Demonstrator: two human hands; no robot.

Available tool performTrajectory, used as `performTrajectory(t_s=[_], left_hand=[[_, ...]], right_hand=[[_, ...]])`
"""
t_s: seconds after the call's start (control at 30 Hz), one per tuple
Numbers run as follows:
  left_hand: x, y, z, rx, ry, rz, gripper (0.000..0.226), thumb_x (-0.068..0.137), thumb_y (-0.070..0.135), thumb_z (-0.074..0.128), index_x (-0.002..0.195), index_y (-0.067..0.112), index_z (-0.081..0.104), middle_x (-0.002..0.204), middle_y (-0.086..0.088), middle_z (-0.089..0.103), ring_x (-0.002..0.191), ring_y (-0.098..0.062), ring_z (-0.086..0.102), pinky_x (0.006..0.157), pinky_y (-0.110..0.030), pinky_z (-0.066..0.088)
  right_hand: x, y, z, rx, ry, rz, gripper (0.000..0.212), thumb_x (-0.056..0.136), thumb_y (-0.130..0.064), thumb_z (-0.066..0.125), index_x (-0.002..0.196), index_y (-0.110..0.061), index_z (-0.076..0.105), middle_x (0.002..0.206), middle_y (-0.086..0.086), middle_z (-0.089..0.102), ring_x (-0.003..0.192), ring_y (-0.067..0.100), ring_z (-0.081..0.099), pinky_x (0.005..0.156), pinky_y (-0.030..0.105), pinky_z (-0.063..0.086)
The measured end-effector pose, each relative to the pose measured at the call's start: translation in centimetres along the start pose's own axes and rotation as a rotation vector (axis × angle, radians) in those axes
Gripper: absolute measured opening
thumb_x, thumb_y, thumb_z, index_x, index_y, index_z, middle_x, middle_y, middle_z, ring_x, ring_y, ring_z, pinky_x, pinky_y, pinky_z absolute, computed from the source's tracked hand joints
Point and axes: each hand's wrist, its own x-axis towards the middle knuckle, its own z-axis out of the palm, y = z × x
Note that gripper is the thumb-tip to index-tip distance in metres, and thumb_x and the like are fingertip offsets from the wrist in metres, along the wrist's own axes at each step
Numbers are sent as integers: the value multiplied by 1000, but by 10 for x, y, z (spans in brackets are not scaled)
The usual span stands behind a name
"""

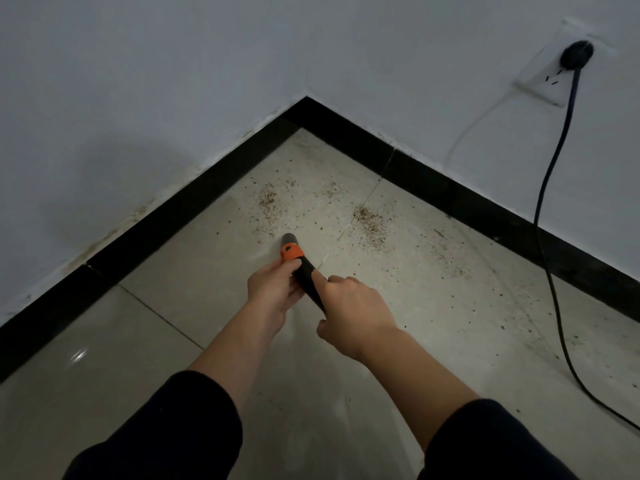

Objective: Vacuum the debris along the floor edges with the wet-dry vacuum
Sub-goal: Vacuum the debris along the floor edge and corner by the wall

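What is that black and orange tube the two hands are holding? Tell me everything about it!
It is the vacuum nozzle, a slim black tube that looks like plastic, with an orange collar near its front and a dark rounded tip. It slants down toward the corner, tip close to the tiled floor, just short of the brown debris. The left hand grips it behind the collar; the right hand holds it farther back, index finger along the tube.
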Motion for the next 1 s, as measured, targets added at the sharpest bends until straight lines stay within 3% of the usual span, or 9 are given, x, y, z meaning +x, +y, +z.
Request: performTrajectory(t_s=[0.13,0.23,0.53,0.7,1.0], left_hand=[[2,-1,-4,-34,66,-19,33,91,8,64,123,2,62,109,-23,68,83,-23,69,63,-28,56],[1,0,-8,-54,105,-23,31,90,9,65,119,2,63,107,-22,69,85,-24,69,64,-30,56],[-1,14,-31,-45,140,-24,20,90,9,65,108,5,61,106,-22,68,82,-23,68,61,-29,55],[1,20,-43,-69,132,-15,24,91,7,63,114,4,61,98,-19,68,80,-21,68,61,-28,54],[6,35,-59,-112,201,43,31,92,7,64,122,5,61,104,-20,67,82,-21,67,63,-27,54]], right_hand=[[2,-5,3,-7,-7,-21,58,85,-14,58,138,-15,34,101,8,55,79,22,38,63,32,31],[2,-11,4,6,-5,-36,56,85,-13,58,136,-15,36,91,6,49,76,23,38,62,32,32],[8,-30,2,32,-27,-69,55,84,-12,59,135,-15,36,90,6,49,75,23,40,61,32,33],[15,-39,4,25,-30,-88,58,85,-12,59,137,-14,35,101,9,55,77,23,38,62,33,33],[35,-56,4,46,-17,-141,62,84,-11,59,140,-15,33,100,9,55,76,23,40,62,32,33]])
